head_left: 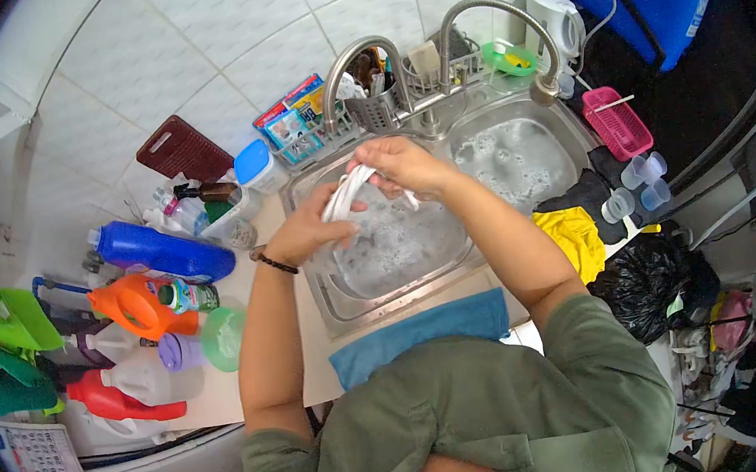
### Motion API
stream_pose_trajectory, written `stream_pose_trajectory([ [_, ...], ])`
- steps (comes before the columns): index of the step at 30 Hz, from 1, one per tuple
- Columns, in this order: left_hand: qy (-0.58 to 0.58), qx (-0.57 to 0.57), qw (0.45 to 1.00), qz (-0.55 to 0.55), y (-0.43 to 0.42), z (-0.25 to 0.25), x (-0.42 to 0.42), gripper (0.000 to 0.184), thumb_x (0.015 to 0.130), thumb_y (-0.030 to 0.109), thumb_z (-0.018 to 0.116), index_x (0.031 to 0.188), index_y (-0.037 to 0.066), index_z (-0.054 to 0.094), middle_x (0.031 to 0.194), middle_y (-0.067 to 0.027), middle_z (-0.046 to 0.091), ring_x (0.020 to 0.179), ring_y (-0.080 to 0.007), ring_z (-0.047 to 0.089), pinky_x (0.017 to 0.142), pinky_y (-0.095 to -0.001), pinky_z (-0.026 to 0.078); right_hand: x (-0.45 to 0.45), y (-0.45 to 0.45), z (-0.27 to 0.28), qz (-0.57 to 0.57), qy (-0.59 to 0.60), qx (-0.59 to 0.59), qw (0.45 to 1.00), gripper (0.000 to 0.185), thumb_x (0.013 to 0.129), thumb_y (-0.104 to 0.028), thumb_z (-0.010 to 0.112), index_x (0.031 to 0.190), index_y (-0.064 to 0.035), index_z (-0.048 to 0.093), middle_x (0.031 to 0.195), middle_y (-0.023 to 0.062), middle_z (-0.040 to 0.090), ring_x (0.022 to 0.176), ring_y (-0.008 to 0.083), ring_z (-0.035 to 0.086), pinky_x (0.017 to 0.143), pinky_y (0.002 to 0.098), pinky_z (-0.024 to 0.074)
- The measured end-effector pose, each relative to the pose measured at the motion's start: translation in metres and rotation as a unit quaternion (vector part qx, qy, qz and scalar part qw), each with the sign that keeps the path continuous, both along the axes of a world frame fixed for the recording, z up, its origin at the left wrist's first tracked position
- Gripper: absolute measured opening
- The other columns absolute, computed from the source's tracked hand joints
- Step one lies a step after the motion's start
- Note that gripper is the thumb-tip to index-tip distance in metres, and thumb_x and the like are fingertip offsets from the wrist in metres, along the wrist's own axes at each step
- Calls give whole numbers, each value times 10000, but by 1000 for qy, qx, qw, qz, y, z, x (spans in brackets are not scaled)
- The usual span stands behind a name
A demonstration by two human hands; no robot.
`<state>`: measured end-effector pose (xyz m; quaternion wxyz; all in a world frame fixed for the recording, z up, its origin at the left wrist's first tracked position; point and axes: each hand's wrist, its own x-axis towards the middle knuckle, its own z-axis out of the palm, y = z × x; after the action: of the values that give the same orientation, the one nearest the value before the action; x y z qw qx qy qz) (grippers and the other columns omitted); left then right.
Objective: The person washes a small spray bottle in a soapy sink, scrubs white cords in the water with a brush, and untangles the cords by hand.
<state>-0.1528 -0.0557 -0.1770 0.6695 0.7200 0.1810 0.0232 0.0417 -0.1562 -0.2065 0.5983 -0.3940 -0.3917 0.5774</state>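
Note:
A twisted white cloth stretches between my two hands above the left basin. My left hand grips its lower left end, thumb pointing right and most fingers hidden behind the fabric. At the upper right, my right hand is closed around the other end, and a short tail of cloth hangs below the fingers. Under both hands, the left sink basin holds soapy water with white foam. More foamy water fills the right basin.
Two curved faucets rise behind the sink. Bottles, including a blue one and an orange one, crowd the left counter. A blue towel lies at the front edge. To the right are a yellow cloth and a pink basket.

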Motion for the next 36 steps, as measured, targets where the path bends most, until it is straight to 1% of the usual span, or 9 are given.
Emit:
stream_pose_trajectory([
  [5, -25, 16, 996, 81, -20, -13, 10, 456, 842, 120, 628, 1230, 39, 402, 843, -25, 583, 491, -52, 434, 418, -201, 340, -5, 2, 6, -47, -168, -36, 984, 211, 901, -278, 593, 906, -67, 604, 600, -27, 508, 419, 27, 366, 367, 187, 251],
  [11, -7, -79, 991, 107, -17, -12, -4, 194, 918, 201, 537, 1045, 60, 499, 833, -34, 591, 440, -57, 382, 386, -202, 297, 15, -11, -5, -2, -136, 21, 991, 207, 825, -159, 676, 1001, -67, 620, 710, -10, 607, 535, 28, 490, 433, 179, 338],
  [17, -44, -231, 955, 182, -22, -10, -9, 257, 956, 252, 453, 1040, 23, 532, 895, -87, 643, 431, -76, 400, 402, -226, 309, -4, -15, -19, -197, -232, 102, 947, 270, 866, -142, 622, 1119, -51, 598, 980, 2, 618, 827, 67, 535, 704, 212, 440],
  [23, -51, -248, 955, 154, -20, -18, -9, 299, 963, 273, 436, 1089, 19, 530, 884, -102, 658, 437, -85, 428, 402, -222, 317, -26, -9, -27, -185, -126, 123, 967, 438, 900, -404, 554, 1190, -75, 562, 1076, 6, 588, 913, 88, 516, 842, 271, 407],
  [26, -31, -177, 972, 152, -25, -23, -2, 312, 962, 305, 437, 1060, 26, 537, 853, -89, 645, 432, -86, 427, 392, -220, 318, -32, -3, -26, -163, 48, -117, 978, 606, 860, -600, 487, 1178, -91, 568, 975, 2, 610, 812, 101, 545, 808, 338, 439],
  [30, -5, -195, 957, 213, -31, -33, 3, 293, 955, 319, 456, 983, 47, 564, 758, -47, 598, 433, -90, 423, 390, -217, 328, -39, 5, -31, -102, 302, -164, 934, 583, 838, -627, 499, 1057, -101, 622, 702, 5, 582, 525, 119, 513, 523, 358, 490],
  [33, -31, -363, 899, 241, -21, -77, 8, 335, 944, 393, 466, 903, 76, 566, 669, -22, 542, 455, -92, 432, 398, -234, 325, -63, 27, -41, -379, -52, -7, 924, 410, 837, -469, 612, 834, -62, 663, 695, 65, 638, 641, 187, 622, 579, 316, 475],
  [35, -76, -454, 851, 252, -13, -110, 18, 351, 942, 429, 460, 846, 104, 551, 615, -9, 502, 463, -94, 434, 393, -246, 313, -104, 17, -39, -357, -268, 179, 877, 254, 823, -295, 659, 711, -68, 676, 653, 110, 633, 581, 201, 597, 580, 344, 492],
  [36, -101, -478, 832, 263, -14, -116, 26, 341, 945, 427, 452, 826, 120, 538, 598, -4, 483, 463, -96, 433, 387, -250, 306, -120, 5, -24, -313, -433, 285, 796, 216, 826, -274, 654, 724, -86, 684, 617, 98, 613, 525, 163, 556, 574, 348, 497],
])
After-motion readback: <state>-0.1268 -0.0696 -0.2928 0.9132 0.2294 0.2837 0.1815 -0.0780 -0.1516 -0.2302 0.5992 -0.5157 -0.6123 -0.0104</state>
